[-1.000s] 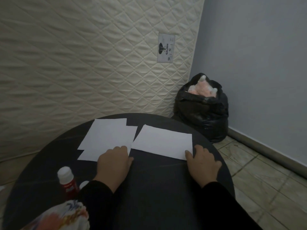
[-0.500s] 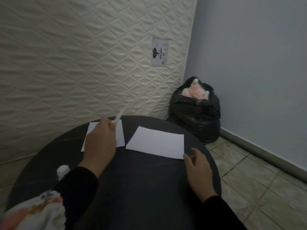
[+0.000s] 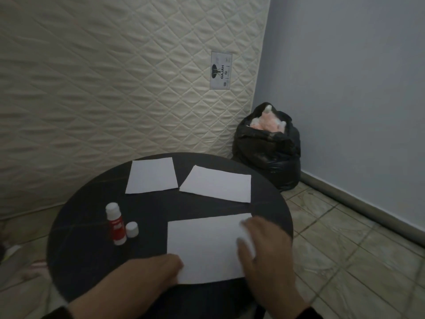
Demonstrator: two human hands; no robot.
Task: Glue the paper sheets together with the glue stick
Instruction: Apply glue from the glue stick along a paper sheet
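Three white paper sheets lie on a round dark table (image 3: 87, 254). One sheet (image 3: 151, 174) is at the far left, a second sheet (image 3: 216, 183) at the far right, and a third, nearer sheet (image 3: 202, 247) sits at the table's front edge. My left hand (image 3: 158, 272) grips the near sheet's front left corner. My right hand (image 3: 264, 247), blurred, lies flat on that sheet's right edge with its fingers apart. A red glue stick (image 3: 116, 224) with a white top stands left of the near sheet, and a small white cap (image 3: 132, 229) stands beside it.
A quilted cream mattress (image 3: 115, 88) leans upright behind the table. A stuffed black plastic bag (image 3: 266, 155) sits in the corner on the tiled floor (image 3: 345, 249), by the blue-grey wall. The table edge drops off at the right.
My left hand lifted one sheet off the far left stack and brought it down to the front of the table. My right hand moved from the far right sheet onto this near sheet.
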